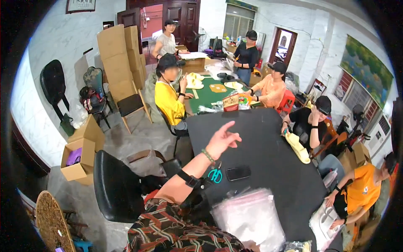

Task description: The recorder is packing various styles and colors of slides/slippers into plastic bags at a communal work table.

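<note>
My left hand (223, 142) is raised over the near part of the black table (260, 138). Its index finger is stretched out and it holds nothing. A green bead bracelet and a black wristband circle that arm. Below the hand lie teal-handled scissors (215, 175) and a black phone (238, 173). A stack of clear plastic bags (254, 216) covers the table's near edge. At the lower edge, beside the bags, a small patch of skin shows, likely my right hand (251, 245); its fingers are hidden.
Several people sit or stand around the tables. One at the right holds a yellow slipper (297, 148); another handles a white bag (323, 224). Yellow slippers (194, 80) lie on the green far table (203, 99). A black chair (115, 185) and open carton (79, 159) stand at left.
</note>
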`<state>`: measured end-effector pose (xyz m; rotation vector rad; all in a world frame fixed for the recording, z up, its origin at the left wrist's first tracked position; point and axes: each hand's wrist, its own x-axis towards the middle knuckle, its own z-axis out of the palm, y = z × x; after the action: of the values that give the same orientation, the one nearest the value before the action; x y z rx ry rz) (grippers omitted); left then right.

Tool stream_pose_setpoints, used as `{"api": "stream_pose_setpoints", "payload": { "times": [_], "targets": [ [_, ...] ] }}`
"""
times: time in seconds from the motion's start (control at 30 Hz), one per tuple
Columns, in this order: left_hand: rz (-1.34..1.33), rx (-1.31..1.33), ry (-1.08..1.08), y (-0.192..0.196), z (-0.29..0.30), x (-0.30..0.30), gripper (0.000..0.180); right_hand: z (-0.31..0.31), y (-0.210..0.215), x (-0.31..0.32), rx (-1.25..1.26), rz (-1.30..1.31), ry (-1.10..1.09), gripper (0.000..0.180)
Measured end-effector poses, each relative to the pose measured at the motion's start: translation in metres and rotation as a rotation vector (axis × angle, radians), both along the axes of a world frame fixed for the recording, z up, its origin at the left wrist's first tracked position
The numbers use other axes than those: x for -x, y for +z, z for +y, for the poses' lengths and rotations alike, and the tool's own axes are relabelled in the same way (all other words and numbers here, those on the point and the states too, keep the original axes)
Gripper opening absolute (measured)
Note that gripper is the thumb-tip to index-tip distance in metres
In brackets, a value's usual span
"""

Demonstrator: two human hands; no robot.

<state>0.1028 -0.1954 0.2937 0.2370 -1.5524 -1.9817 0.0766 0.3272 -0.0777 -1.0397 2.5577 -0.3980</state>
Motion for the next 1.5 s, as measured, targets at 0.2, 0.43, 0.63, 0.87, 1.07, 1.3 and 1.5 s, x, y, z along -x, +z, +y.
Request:
{"api": "stream_pose_setpoints", "payload": {
  "times": [0.2,0.43,0.63,0.87,1.07,1.3,1.5],
  "targets": [
    [0.15,-0.127,0.198,0.004,-0.032,-0.007,0.07,-0.02,-0.006,0.019,0.001,-0.036,0.019,0.06],
    [0.178,-0.17,0.253,-0.002,-0.06,-0.017,0.075,-0.017,-0.002,0.041,-0.04,-0.082,0.046,0.058],
    [0.308,-0.211,0.297,-0.004,-0.063,-0.022,0.072,-0.024,-0.002,0.052,-0.05,-0.125,0.058,0.056],
    [-0.009,-0.089,0.016,-0.066,0.036,-0.013,0.074,-0.046,0.005,0.056,-0.033,-0.175,0.048,0.054],
    [-0.31,0.102,-0.338,-0.156,0.124,-0.008,0.074,0.011,-0.011,0.027,-0.101,-0.264,0.021,0.053],
    [-0.322,0.915,-0.66,-0.243,0.18,-0.003,0.064,0.068,-0.048,0.003,-0.133,-0.324,-0.049,0.052],
    [-0.477,0.823,-0.773,-0.229,0.189,-0.012,0.062,0.015,0.092,-0.008,-0.169,-0.333,-0.116,0.05]
  ]
}}
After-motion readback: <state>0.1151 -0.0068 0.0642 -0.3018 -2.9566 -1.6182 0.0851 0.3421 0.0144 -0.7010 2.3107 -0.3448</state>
